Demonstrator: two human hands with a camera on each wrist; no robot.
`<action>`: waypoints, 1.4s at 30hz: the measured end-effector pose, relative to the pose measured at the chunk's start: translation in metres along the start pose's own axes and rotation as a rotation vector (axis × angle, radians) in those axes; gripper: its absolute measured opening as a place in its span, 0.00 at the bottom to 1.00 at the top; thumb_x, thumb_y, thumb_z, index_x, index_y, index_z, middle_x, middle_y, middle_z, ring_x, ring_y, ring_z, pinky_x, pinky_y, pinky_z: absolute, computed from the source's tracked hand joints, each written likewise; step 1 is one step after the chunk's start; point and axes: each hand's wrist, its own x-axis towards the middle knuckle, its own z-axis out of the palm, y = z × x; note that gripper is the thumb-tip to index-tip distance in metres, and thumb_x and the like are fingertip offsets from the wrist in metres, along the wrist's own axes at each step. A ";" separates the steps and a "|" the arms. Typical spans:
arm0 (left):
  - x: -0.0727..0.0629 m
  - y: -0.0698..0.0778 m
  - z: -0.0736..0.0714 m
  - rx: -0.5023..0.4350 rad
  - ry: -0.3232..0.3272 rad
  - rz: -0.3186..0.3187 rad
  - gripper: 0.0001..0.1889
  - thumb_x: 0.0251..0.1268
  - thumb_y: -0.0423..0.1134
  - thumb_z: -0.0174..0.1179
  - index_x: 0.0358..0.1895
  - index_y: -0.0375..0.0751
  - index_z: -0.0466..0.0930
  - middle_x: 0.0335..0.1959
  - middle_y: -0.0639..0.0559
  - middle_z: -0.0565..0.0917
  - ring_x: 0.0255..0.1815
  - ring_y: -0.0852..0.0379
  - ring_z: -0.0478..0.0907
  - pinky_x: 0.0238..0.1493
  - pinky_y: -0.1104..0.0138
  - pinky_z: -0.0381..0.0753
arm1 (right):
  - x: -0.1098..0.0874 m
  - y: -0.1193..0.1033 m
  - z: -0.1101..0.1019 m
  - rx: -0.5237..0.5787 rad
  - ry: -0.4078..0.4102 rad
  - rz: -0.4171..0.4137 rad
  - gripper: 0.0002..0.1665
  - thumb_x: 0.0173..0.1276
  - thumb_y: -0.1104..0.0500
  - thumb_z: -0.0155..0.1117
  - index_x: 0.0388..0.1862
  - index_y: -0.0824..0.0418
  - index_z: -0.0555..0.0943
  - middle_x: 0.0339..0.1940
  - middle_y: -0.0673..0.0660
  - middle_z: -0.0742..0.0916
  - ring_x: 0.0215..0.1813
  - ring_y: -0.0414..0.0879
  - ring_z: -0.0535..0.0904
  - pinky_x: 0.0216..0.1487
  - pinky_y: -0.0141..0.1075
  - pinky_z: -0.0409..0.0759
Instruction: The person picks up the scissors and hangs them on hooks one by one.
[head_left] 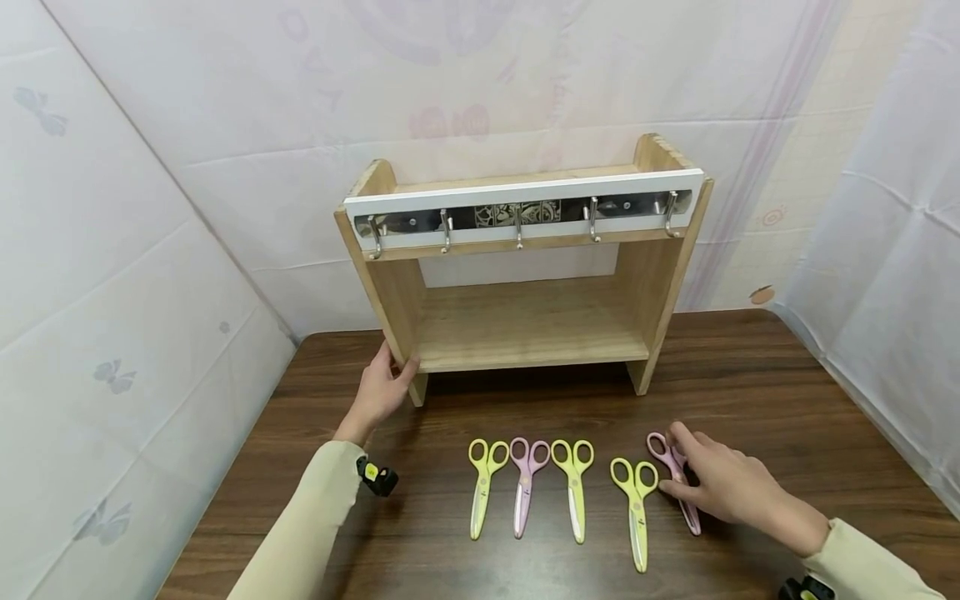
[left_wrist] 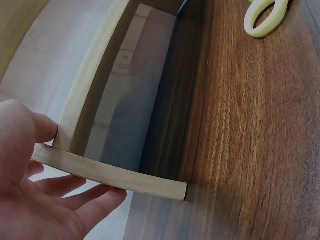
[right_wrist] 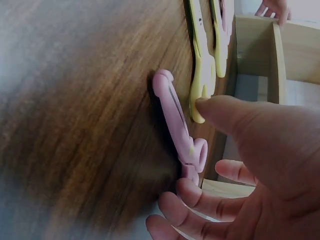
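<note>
My left hand (head_left: pixel 380 393) grips the lower left side panel of a wooden shelf (head_left: pixel 525 327). In the left wrist view the thumb lies on the inner side of the panel (left_wrist: pixel 115 175) and the fingers on its outer side. My right hand (head_left: pixel 738 483) is spread over pink scissors (head_left: pixel 690 515) at the right of a row. The right wrist view has its fingers beside the handle loops of these pink scissors (right_wrist: pixel 172 112), with thumb and fingers apart. Its thumb tip appears close to the yellow scissors (head_left: pixel 637 521); whether they touch I cannot tell.
Left of these lie yellow scissors (head_left: pixel 576 492), pink scissors (head_left: pixel 523 492) and yellow scissors (head_left: pixel 482 492), handles toward the shelf. A white rail (head_left: pixel 465 200) with several metal hooks crosses the shelf's upper front. Pale patterned cloth (head_left: pixel 225 100) surrounds the dark wooden table (head_left: pixel 420 550).
</note>
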 end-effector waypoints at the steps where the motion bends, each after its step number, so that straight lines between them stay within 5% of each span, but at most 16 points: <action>1: 0.000 0.000 0.000 -0.002 0.004 0.002 0.29 0.82 0.46 0.52 0.78 0.40 0.59 0.67 0.31 0.74 0.66 0.36 0.75 0.61 0.44 0.81 | -0.001 0.001 0.000 -0.002 0.009 -0.006 0.31 0.61 0.40 0.78 0.52 0.48 0.69 0.33 0.46 0.77 0.28 0.43 0.73 0.18 0.41 0.69; 22: -0.001 0.001 0.000 -0.012 0.009 0.017 0.27 0.83 0.44 0.51 0.77 0.36 0.60 0.67 0.30 0.74 0.66 0.34 0.76 0.58 0.44 0.83 | -0.016 0.029 -0.006 -0.030 0.077 -0.032 0.18 0.65 0.59 0.76 0.51 0.48 0.80 0.29 0.38 0.76 0.27 0.31 0.70 0.18 0.36 0.67; 42: -0.002 0.005 0.001 0.030 -0.009 -0.008 0.27 0.84 0.41 0.49 0.78 0.37 0.58 0.66 0.28 0.75 0.64 0.34 0.77 0.56 0.44 0.84 | -0.013 0.034 -0.006 -0.020 0.059 -0.037 0.17 0.61 0.62 0.78 0.26 0.45 0.77 0.23 0.40 0.74 0.25 0.34 0.68 0.21 0.34 0.67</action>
